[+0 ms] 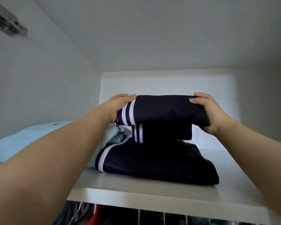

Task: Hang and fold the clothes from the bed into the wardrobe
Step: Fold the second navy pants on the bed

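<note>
Your left hand (pixel 118 108) grips the striped left end of a folded navy garment (pixel 165 109), fingers curled over its top edge. Your right hand (pixel 208 111) clamps the right end, thumb on the near face and fingers wrapped over the top. Between them the bundle is lifted above a second navy piece (pixel 152 163) with white stripes, which lies folded on the wardrobe shelf (pixel 136 189). A loose flap droops from the held bundle toward that pile. It seems to touch it, though in the dark cloth you cannot be sure where one ends and the other begins.

Just left of the pile sits a pale blue garment (pixel 31 140), and hanging clothes (pixel 96 213) show beneath the shelf's near edge.

You appear to be at the stacking step: folding done, placing in hand. Next, lower the bundle squarely onto the navy pile, tuck the drooping flap under so it lies flat, and let go with both hands together so nothing slides toward the near edge.
</note>
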`<state>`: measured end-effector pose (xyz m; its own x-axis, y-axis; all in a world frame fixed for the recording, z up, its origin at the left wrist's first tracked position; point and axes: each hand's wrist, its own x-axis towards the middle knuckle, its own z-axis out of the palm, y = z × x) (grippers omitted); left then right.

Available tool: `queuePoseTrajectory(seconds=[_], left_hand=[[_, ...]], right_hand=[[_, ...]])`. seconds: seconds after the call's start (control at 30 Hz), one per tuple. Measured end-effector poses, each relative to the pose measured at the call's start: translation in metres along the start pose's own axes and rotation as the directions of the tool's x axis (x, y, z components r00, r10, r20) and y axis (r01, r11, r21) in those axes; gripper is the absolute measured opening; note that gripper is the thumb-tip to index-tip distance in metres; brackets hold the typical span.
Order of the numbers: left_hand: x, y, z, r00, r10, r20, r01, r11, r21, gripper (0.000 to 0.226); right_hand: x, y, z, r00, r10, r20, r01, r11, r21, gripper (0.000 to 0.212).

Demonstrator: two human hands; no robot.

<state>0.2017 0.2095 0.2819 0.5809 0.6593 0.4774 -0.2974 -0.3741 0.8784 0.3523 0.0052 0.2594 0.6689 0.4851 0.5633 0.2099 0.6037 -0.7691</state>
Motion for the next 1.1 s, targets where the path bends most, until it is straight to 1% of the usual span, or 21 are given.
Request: queuePoseTrajectory(seconds=[0.07, 0.2, 0.27, 0.33, 0.4, 0.47, 0.57, 0.63, 0.7, 0.77, 0.8, 0.83, 0.87, 0.9, 0.93, 1.0, 1.07, 1.1], left_hand=[[0.006, 0.004, 0.002, 1.000, 0.016, 0.010, -0.016, 1.000, 0.006, 0.041], [0.019, 0.006, 0.008, 0.992, 0.108, -0.070, -0.111, 0.993, -0.032, 0.035], [0.025, 0.002, 0.010, 0.982, 0.160, -0.096, -0.165, 0.985, -0.046, 0.032], [0.030, -0.007, 0.009, 0.985, 0.155, -0.075, -0.160, 0.985, -0.061, 0.031], [0.029, -0.011, 0.006, 0.996, 0.087, -0.010, -0.087, 0.996, -0.014, 0.032], [0.023, -0.010, 0.004, 0.999, 0.007, 0.053, -0.010, 0.999, 0.054, 0.033], [0.010, -0.001, -0.002, 0.995, -0.074, 0.071, 0.064, 0.989, 0.136, 0.045], [0.000, 0.000, -0.007, 0.988, -0.115, 0.103, 0.094, 0.978, 0.184, 0.041], [-0.007, -0.002, -0.014, 0.975, -0.156, 0.158, 0.119, 0.968, 0.223, 0.034], [-0.015, -0.002, -0.020, 0.968, -0.170, 0.184, 0.123, 0.962, 0.242, 0.030], [-0.019, -0.002, -0.022, 0.968, -0.167, 0.189, 0.110, 0.954, 0.278, 0.029], [-0.021, -0.003, -0.023, 0.962, -0.193, 0.195, 0.120, 0.935, 0.334, 0.031], [-0.025, -0.003, -0.022, 0.950, -0.238, 0.202, 0.156, 0.922, 0.355, 0.034], [-0.028, -0.004, -0.021, 0.940, -0.271, 0.207, 0.167, 0.895, 0.413, 0.035], [-0.031, -0.006, -0.020, 0.925, -0.317, 0.209, 0.177, 0.847, 0.501, 0.035], [-0.038, -0.007, -0.019, 0.884, -0.391, 0.258, 0.127, 0.730, 0.671, 0.036], [-0.041, -0.009, -0.018, 0.853, -0.464, 0.240, 0.184, 0.697, 0.693, 0.040], [-0.039, -0.009, -0.017, 0.849, -0.467, 0.248, 0.178, 0.694, 0.698, 0.041]], right_hand=[[0.007, -0.003, 0.004, 0.999, -0.052, -0.013, 0.052, 0.999, 0.010, 0.023], [0.018, -0.001, 0.010, 0.988, -0.142, -0.055, 0.141, 0.990, -0.018, 0.027], [0.023, 0.004, 0.008, 0.986, -0.154, -0.060, 0.152, 0.988, -0.039, 0.029], [0.026, 0.008, 0.006, 0.991, -0.130, -0.040, 0.125, 0.987, -0.096, 0.030], [0.025, 0.009, 0.003, 0.998, -0.055, -0.012, 0.052, 0.985, -0.163, 0.027], [0.019, 0.008, -0.002, 0.998, 0.061, -0.004, -0.060, 0.976, -0.207, 0.020], [0.006, 0.002, -0.010, 0.967, 0.254, 0.018, -0.244, 0.945, -0.218, 0.006], [-0.002, -0.001, -0.015, 0.944, 0.329, 0.010, -0.319, 0.922, -0.220, 0.007], [-0.009, -0.003, -0.018, 0.929, 0.370, 0.002, -0.361, 0.907, -0.217, 0.011], [-0.016, -0.004, -0.020, 0.916, 0.402, -0.006, -0.395, 0.897, -0.201, 0.016], [-0.019, -0.004, -0.021, 0.908, 0.418, -0.011, -0.411, 0.888, -0.206, 0.021], [-0.022, -0.004, -0.023, 0.899, 0.438, -0.021, -0.431, 0.873, -0.228, 0.026], [-0.024, -0.003, -0.025, 0.887, 0.460, -0.031, -0.451, 0.851, -0.268, 0.030], [-0.026, 0.000, -0.027, 0.874, 0.485, -0.038, -0.469, 0.820, -0.327, 0.033], [-0.029, 0.002, -0.028, 0.857, 0.513, -0.041, -0.487, 0.781, -0.391, 0.034], [-0.031, 0.007, -0.030, 0.833, 0.550, -0.062, -0.507, 0.713, -0.484, 0.032], [-0.032, 0.010, -0.031, 0.828, 0.556, -0.071, -0.506, 0.689, -0.519, 0.027], [-0.032, 0.011, -0.031, 0.829, 0.556, -0.051, -0.493, 0.686, -0.534, 0.023]])
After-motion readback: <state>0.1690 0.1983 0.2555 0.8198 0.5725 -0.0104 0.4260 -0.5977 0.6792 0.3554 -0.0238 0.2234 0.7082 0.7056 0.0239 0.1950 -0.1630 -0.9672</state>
